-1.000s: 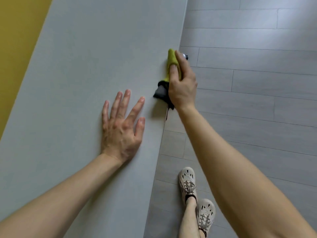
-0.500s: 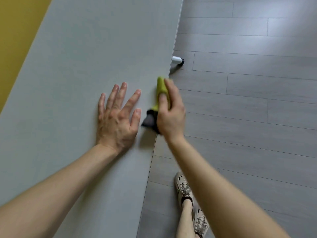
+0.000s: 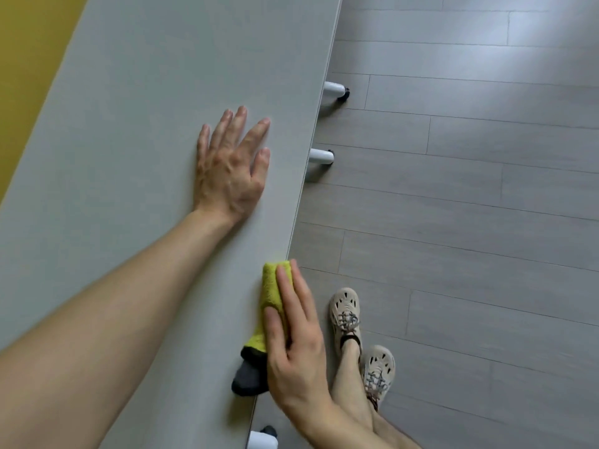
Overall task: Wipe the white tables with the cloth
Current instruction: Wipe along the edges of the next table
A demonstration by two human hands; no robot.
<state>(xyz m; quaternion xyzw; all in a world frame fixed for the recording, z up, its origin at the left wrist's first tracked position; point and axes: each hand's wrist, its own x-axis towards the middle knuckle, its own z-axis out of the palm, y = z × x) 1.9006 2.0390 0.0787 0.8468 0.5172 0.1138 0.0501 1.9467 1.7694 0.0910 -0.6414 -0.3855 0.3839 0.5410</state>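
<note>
The white table (image 3: 146, 108) runs from the lower left to the top middle of the head view. My left hand (image 3: 230, 170) lies flat on the tabletop with its fingers spread, near the right edge. Nearer to me, my right hand (image 3: 298, 361) holds a yellow-green cloth (image 3: 270, 293) with a dark grey end against the table's right edge. The thumb and index finger lie on top of the cloth, and the other fingers go over the edge, out of sight.
White table legs with black casters stick out from under the edge, one far (image 3: 334, 89), one in the middle (image 3: 321, 156) and one near (image 3: 262, 440). My feet in beige shoes (image 3: 345, 312) stand on the grey plank floor. A yellow surface (image 3: 26, 59) borders the table's left side.
My right hand has slid the cloth along the table's right edge towards me, from beyond my left hand to behind it. My left hand has stayed flat on the tabletop.
</note>
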